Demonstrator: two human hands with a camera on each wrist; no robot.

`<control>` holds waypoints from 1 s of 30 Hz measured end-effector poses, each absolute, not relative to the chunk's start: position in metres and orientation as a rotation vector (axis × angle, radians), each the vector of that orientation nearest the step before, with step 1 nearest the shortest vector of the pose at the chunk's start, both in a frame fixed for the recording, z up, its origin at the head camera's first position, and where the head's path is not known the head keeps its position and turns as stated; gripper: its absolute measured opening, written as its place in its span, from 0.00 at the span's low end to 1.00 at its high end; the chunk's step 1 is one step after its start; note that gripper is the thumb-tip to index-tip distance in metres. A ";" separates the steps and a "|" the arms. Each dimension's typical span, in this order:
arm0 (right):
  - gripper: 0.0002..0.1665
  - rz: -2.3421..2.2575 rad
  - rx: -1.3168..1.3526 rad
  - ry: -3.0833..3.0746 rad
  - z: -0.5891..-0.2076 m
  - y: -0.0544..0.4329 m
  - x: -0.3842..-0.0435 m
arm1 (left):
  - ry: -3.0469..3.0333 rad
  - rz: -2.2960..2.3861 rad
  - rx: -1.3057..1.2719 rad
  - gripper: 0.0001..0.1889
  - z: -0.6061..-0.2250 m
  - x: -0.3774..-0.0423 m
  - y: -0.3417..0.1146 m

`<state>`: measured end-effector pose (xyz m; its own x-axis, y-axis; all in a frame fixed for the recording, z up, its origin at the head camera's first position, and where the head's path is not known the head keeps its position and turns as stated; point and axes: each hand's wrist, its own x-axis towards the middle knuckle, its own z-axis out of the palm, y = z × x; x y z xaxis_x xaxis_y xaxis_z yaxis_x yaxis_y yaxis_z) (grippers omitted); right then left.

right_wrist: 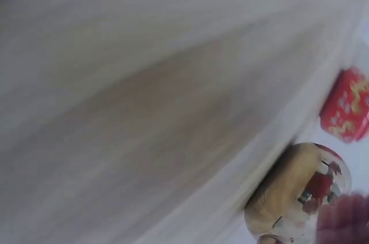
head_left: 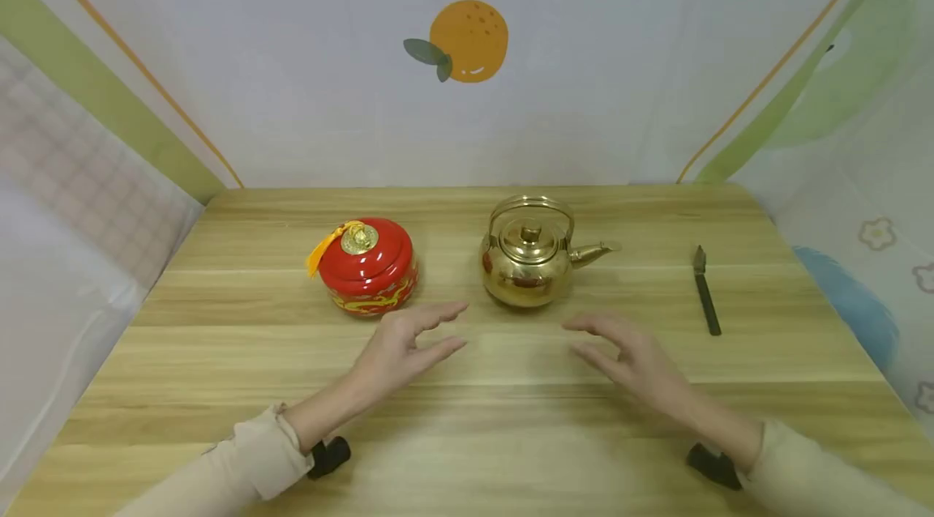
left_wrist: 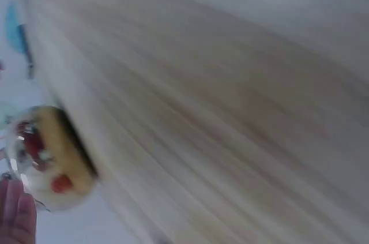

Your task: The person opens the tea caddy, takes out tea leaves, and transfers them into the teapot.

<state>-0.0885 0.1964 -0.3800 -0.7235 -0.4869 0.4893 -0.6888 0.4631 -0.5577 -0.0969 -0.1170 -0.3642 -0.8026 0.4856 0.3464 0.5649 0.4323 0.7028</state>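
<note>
And here are both hands, out over the table, free, fingers stretched forward and thumbs spread apart from them. The left hand reaches in near the front of the red jar, its fingertips pointing across towards the middle. The right hand mirrors it from the other side, fingertips just short of the kettle, on its near right side.

Between and beyond them, there's that kettle, upright on the wood, shiny brass, lid on, handle arched over the top, spout out to the right. To its left, apart from it, the jar sits with its lid on, gold dragon pattern round the side, a yellow tassel hanging off the gold knob.

Out wide right, a small tool lies flat, dark handle towards the person. Pale sleeves come in from the near edge, and behind everything hangs a white cloth printed with an orange.
</note>
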 end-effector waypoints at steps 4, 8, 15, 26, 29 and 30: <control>0.16 1.772 0.362 -2.505 -0.376 0.199 -0.103 | -2.451 -1.756 -0.557 0.19 -0.360 -0.110 -0.087; 0.25 2.278 -0.126 -2.291 -0.375 0.200 -0.121 | -2.324 -1.930 -0.329 0.19 -0.361 -0.125 -0.062; 0.35 2.510 -0.433 -2.080 -0.378 0.193 -0.146 | -2.224 -1.891 -0.300 0.21 -0.360 -0.144 -0.033; 0.14 2.521 -0.529 -1.950 -0.383 0.187 -0.165 | -2.305 -1.684 -0.365 0.24 -0.354 -0.162 -0.008; 0.13 2.519 -0.524 -1.934 -0.384 0.186 -0.167 | -2.316 -1.643 -0.404 0.24 -0.353 -0.166 -0.004; 0.12 2.519 -0.522 -1.925 -0.384 0.186 -0.167 | -2.324 -1.623 -0.415 0.24 -0.352 -0.167 -0.003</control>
